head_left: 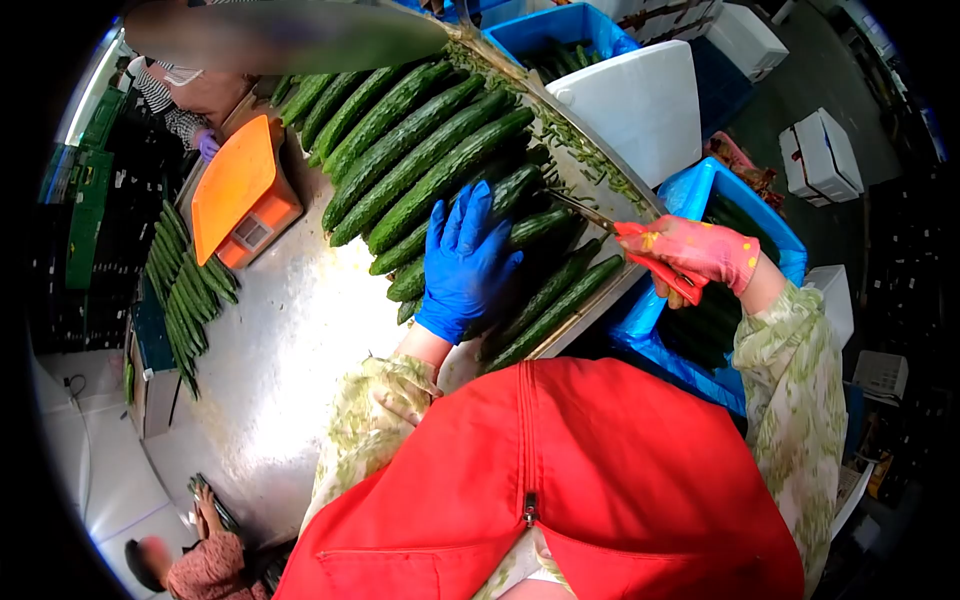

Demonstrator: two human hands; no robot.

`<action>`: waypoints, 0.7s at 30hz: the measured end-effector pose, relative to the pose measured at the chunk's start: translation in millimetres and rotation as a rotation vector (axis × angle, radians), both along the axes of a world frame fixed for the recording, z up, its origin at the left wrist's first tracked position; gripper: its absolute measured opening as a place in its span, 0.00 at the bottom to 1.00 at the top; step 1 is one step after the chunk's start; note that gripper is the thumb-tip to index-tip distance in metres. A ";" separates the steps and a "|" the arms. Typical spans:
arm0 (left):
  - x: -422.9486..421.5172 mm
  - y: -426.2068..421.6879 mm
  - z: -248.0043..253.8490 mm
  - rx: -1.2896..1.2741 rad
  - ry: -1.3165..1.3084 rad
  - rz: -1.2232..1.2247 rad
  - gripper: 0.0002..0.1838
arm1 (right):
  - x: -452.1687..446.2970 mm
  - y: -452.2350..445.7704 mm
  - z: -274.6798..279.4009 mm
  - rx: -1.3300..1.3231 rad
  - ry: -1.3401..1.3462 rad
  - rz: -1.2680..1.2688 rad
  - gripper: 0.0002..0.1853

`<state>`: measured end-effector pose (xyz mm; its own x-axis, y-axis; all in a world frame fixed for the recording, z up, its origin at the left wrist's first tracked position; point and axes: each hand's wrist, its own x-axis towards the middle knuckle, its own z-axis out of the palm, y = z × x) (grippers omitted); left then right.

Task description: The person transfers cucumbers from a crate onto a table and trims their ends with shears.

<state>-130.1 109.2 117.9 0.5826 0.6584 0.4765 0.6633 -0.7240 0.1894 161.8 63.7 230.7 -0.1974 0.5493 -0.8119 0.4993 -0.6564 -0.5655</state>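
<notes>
Long green cucumbers (430,160) lie side by side in a slanting row on the metal table (290,330). My left hand (466,262), in a blue glove, rests on the near part of the row with its fingers spread. In a pink glove, my right hand (690,255) is wrapped round red-handled scissors (660,265) at the table's right edge. Their metal blade points left, toward the cucumber ends. Two cucumbers (560,310) lie near the table's front corner, to the right of my left hand.
Green trimmings (590,150) line the right edge. Blue-lined crates (790,240) and a white lid (640,105) stand beyond. An orange scale (238,195) and more cucumbers (180,290) are at left. One person (215,560) is at lower left, another (175,100) at upper left.
</notes>
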 end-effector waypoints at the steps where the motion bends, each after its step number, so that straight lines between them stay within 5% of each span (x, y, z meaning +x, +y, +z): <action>1: -0.2 0.1 0.0 0.000 -0.004 -0.001 0.23 | -1.9 1.6 -0.2 0.002 -0.012 0.011 0.28; 6: 2.2 -5.4 5.5 -0.018 -0.053 -0.054 0.21 | -9.0 -0.9 -7.9 0.070 0.002 -0.014 0.30; 10: -4.4 0.6 9.3 0.022 -0.104 -0.052 0.21 | 2.2 7.3 -28.5 0.286 -0.098 0.223 0.25; 13: -3.8 -6.2 14.1 -0.016 -0.093 -0.071 0.20 | -2.3 0.1 -7.3 0.050 -0.029 0.053 0.29; 21: -5.4 -8.2 13.1 0.000 -0.103 -0.060 0.20 | -5.9 -19.8 -48.0 0.186 0.022 -0.154 0.25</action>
